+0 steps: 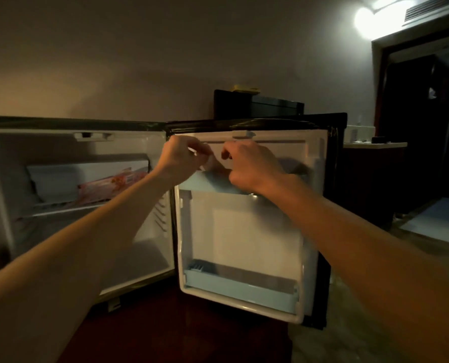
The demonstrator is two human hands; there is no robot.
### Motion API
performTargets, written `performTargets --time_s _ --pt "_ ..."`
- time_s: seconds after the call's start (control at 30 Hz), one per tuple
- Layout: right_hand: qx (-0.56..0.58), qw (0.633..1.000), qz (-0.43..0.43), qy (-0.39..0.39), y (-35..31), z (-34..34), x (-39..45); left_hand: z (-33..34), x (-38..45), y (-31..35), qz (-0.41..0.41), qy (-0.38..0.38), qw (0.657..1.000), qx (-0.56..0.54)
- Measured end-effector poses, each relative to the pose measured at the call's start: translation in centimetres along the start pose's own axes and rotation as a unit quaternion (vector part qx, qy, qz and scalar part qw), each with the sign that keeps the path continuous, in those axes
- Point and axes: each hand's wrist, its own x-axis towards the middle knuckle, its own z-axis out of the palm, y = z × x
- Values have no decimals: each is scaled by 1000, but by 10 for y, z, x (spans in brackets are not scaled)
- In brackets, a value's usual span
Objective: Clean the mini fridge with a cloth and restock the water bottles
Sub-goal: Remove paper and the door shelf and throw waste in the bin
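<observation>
Left hand (181, 159) fingers (192, 150) curled, pinching a small pale scrap or edge; could not tell whether cloth, film or part of the shelf. Right hand (247, 163) fingers (226, 153) also curled, tips close to the left's, possibly on the same pale piece; hold not resolvable. Both sets worked at the upper door shelf (210, 183), pale blue, directly below and touching the hands.

Outward from fingers: open fridge door (244, 231) surrounding them, inner liner facing camera, hinged just left of the left hand. Lower door shelf (239, 289) well below, empty of bottles. Mini fridge (74, 205) cavity to the left of the hands, open toward camera; a pink-printed packet (113, 186) lay on its upper interior shelf. Dark box (257, 106) above and behind, on top of the fridge. Counter (375, 145) off to the right, items on it too small to identify.

No water bottles in view. No clear cleaning cloth seen.

Judged step: cleaning stage, door-shelf detail or removal; restocking not begun. Next move likely called for a firm two-handed hold on the upper door shelf, or a wipe along it.

Upper door shelf long axis ran left-right across the door, open side up. Door leaned slightly, top edge tilted by wide-angle view.
</observation>
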Motion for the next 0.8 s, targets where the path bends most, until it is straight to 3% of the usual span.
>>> performTargets --time_s 0.13,0.3,0.43,0.57,0.8 --pt "13 995 -83 63 -36 20 6 -40 -17 -15 -6 58 998 18" --pt "45 984 -160 60 -85 57 1 -87 -46 -59 -61 98 991 63" --pt "73 986 -145 -26 -110 89 -2 -110 -74 -99 -104 68 985 118" --pt "87 982 -127 -108 -126 126 5 -113 -99 -143 -142 50 984 97" --pt "113 972 -118 -169 -158 197 29 -123 -131 -215 -186 -14 976 109"
